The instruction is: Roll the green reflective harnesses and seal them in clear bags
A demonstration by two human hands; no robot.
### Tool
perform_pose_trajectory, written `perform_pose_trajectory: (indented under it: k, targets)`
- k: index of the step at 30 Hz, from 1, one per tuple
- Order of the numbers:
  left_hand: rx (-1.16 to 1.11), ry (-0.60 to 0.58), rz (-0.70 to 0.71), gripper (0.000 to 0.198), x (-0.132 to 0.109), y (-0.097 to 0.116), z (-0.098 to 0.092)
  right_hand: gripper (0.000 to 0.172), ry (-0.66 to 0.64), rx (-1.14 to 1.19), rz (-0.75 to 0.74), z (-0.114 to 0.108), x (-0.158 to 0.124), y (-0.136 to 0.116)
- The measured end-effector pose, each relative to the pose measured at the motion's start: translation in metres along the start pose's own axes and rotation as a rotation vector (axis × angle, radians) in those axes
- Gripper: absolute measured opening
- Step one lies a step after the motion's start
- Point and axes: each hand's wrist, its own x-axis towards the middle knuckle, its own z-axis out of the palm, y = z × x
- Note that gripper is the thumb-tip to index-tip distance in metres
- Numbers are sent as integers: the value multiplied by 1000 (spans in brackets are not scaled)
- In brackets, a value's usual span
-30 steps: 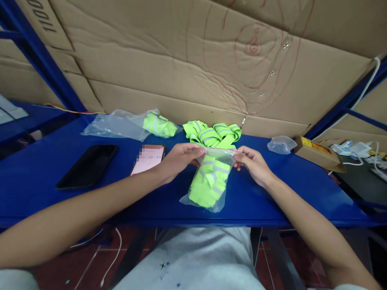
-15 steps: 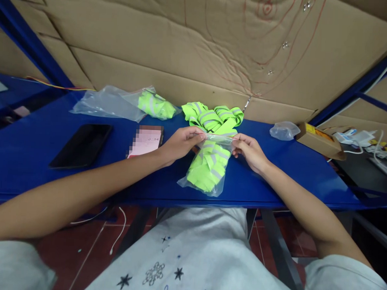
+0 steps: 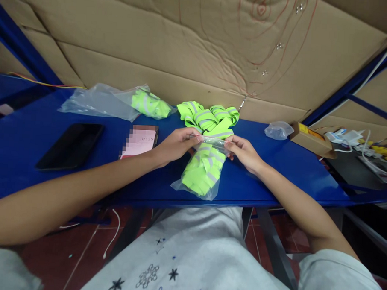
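A clear zip bag (image 3: 213,141) with a folded neon-yellow reflective strap (image 3: 202,171) inside lies near the table's front edge. My left hand (image 3: 182,142) pinches the left end of the bag's top edge between thumb and fingers. At the right end of the same edge, my right hand (image 3: 244,151) pinches it too. Just behind the bag is a loose heap of neon reflective straps (image 3: 207,116). Farther left, another clear bag (image 3: 101,101) holds a bundled neon strap (image 3: 149,103).
On the blue table (image 3: 256,182) lie a black phone (image 3: 70,146) and a lit phone (image 3: 142,139) at left. A crumpled clear bag (image 3: 278,130) and an open cardboard box (image 3: 311,139) sit at right. A cardboard panel (image 3: 137,35) stands behind.
The whole view has shifted slightly. My right hand has come a little closer to my left along the bag's top edge; both still grip it.
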Motion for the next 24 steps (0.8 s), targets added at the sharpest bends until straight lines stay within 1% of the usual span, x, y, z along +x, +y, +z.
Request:
perform_pose_trajectory:
  k: [3, 5, 7, 8, 10, 12, 13, 15, 17, 21, 24]
  targets:
    - [-36, -5, 12, 45, -1, 2, 2, 63, -37, 19, 33, 3, 0, 2]
    - [-81, 14, 16, 44, -2, 4, 3, 66, -70, 39, 52, 4, 0, 3]
    - [-157, 25, -11, 45, -2, 5, 3, 68, -86, 55, 53, 4, 0, 3]
    - [-205, 9, -40, 47, -2, 5, 3, 67, -89, 52, 45, 3, 0, 2]
    - [-287, -69, -115, 53, -2, 5, 2, 64, -81, 24, 9, 2, -2, 1]
    - [-299, -168, -176, 60, -3, 4, 2, 62, -71, -30, -30, 2, -4, 1]
    - [-281, -198, -189, 62, -3, 4, 2, 62, -67, -61, -44, 2, -5, 0]
    - [-252, -217, -194, 61, -6, 4, 4, 64, -59, -118, -66, 2, -7, -1]
    - [-283, -216, -200, 58, -8, 7, 5, 65, -40, -154, -92, 3, -8, -1]
    - [-393, -237, -267, 56, -9, 13, 5, 63, -4, -155, -141, 3, -6, 0]
    - [-398, -249, -283, 56, -7, 13, 4, 61, -3, -149, -170, 3, -3, 2]
